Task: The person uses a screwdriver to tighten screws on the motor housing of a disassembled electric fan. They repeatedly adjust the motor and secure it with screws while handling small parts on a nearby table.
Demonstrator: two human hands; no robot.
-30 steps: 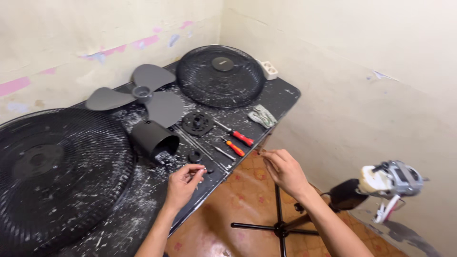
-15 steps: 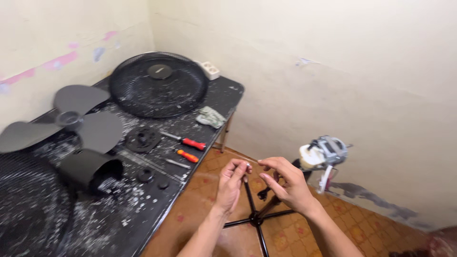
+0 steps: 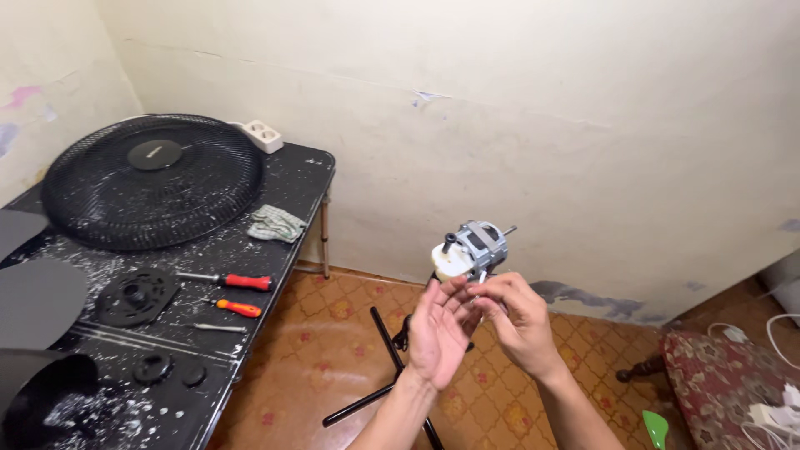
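Left hand (image 3: 439,333) was raised palm-up, fingers loosely spread, gripping nothing visible. Right hand (image 3: 518,321) was beside it, fingertips pinched on something too small to identify, just below the grey-and-white bare fan motor (image 3: 471,250). Motor sat atop the black floor stand (image 3: 392,375) over the patterned tile floor. Left of that: black paint-spattered table (image 3: 283,179) with two orange-handled screwdrivers (image 3: 237,296), a crumpled green rag (image 3: 276,223), a round black fan grille (image 3: 154,179) and a white socket block (image 3: 264,135) at the far corner.
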